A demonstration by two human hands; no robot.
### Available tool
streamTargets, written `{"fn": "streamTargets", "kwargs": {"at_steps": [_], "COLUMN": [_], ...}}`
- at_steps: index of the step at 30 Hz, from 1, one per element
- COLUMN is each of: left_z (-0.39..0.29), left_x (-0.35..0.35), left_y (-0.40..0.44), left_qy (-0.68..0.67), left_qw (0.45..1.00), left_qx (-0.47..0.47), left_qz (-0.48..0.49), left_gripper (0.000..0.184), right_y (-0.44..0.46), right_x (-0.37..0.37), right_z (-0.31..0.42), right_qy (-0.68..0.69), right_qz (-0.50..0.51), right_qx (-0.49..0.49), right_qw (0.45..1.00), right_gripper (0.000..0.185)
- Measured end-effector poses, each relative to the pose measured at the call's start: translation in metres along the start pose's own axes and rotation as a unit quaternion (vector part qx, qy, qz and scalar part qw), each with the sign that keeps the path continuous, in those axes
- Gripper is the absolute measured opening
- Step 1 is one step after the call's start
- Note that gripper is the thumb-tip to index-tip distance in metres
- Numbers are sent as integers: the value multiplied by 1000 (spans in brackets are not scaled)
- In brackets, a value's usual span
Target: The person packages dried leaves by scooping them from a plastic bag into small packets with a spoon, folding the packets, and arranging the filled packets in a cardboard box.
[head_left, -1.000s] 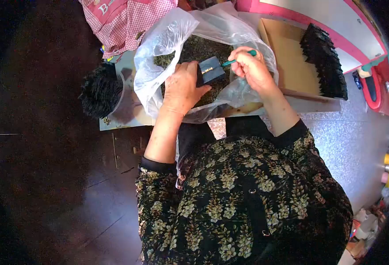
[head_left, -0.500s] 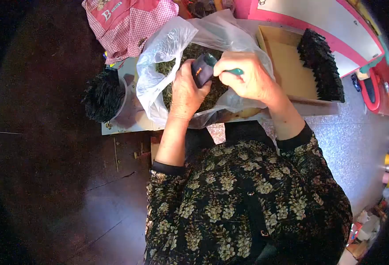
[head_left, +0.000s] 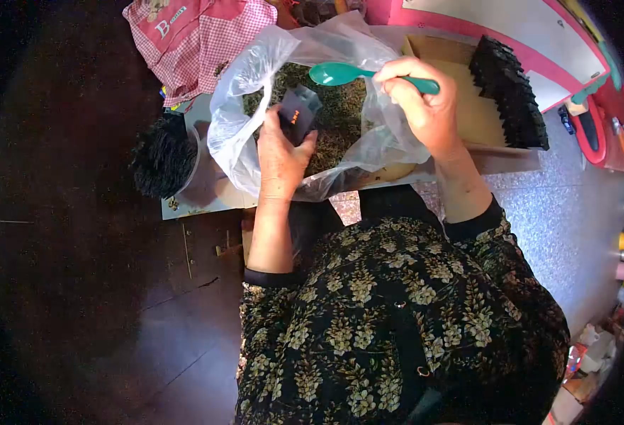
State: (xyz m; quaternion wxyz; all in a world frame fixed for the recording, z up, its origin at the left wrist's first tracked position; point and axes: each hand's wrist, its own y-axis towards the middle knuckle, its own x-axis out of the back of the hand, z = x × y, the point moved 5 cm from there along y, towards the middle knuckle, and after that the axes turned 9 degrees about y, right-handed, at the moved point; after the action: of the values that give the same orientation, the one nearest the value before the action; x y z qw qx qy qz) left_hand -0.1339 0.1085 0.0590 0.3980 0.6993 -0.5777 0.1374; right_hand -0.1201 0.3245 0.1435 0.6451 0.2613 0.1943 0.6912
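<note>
A green spoon [head_left: 340, 74] is gripped by its handle in my right hand [head_left: 425, 103], its bowl over the clear plastic bag [head_left: 237, 131]. Loose dried leaf-like bits [head_left: 344, 117], green-brown, fill the open bag. My left hand [head_left: 283, 156] is closed around a small dark pouch [head_left: 299, 117] with orange marks and a see-through upper part. The pouch is held tilted above the loose bits, inside the bag's mouth. Whether anything lies in the pouch I cannot make out.
Right of the bag, a shallow cardboard box [head_left: 478, 120] holds a row of dark pouches [head_left: 508, 92]. On the left stands a round tub [head_left: 193, 159] packed with black pieces [head_left: 159, 156]. A pink checked cloth [head_left: 220, 42] lies behind the bag on the table [head_left: 209, 205].
My right hand has lifted the spoon out of the pouch's mouth and moved it up and right. The left hand with the pouch has shifted slightly left and down.
</note>
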Motion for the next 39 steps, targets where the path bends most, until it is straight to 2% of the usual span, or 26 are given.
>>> {"fn": "streamTargets", "kwargs": {"at_steps": [2,4,7,8,9,11,12,14,15,17,18,21,25,29,36,39], "left_z": [3,5,19,18,19,21,25,27,25,21,14,12,13,23,30,24], "left_x": [3,9,11,13,16,17,15,14,14,12,14,11,8,4,-7,-5], "left_y": [2,3,8,8,6,5,5,5,5,3,3,3,-1,1,1,1], "left_qy": [-4,25,13,9,6,19,-3,-23,-32,-43,-17,12,51,39,21,78], "left_qw": [1000,1000,1000,1000,1000,999,999,999,999,999,1000,1000,999,998,999,996], "left_qx": [-25,-2,5,14,25,36,30,25,20,16,17,5,-4,20,17,5], "left_qz": [-15,-14,-19,-15,-11,-13,-15,-15,-14,-11,1,12,12,43,42,41], "left_gripper": [62,62,67,69,71,72,71,71,70,68,68,69,71,69,70,70], "right_y": [-2,-6,-9,-11,-13,-15,-16,-24,-23,-28,-26,-31,-33,-23,-6,-3], "right_x": [5,-1,-17,-18,-23,-30,-37,-47,-47,-37,-33,-27,-16,-7,10,6], "right_z": [-17,-46,-96,-98,-104,-121,-125,-150,-140,-169,-146,-156,-152,-134,-100,-92], "right_qy": [8,49,-67,-137,-135,-171,-173,-162,-115,-22,54,128,209,234,254,259], "right_qz": [-53,-53,9,11,11,-10,-6,-18,-30,-82,-117,-98,-132,-142,-151,-142], "right_qx": [-10,-53,-129,-127,-129,-73,-117,-53,-75,-199,-320,-344,-350,-316,-231,-248], "right_qw": [999,996,989,982,982,982,978,985,990,976,939,925,903,908,927,922], "right_gripper": [13,12,9,8,8,8,9,10,10,13,16,15,12,11,11,11]}}
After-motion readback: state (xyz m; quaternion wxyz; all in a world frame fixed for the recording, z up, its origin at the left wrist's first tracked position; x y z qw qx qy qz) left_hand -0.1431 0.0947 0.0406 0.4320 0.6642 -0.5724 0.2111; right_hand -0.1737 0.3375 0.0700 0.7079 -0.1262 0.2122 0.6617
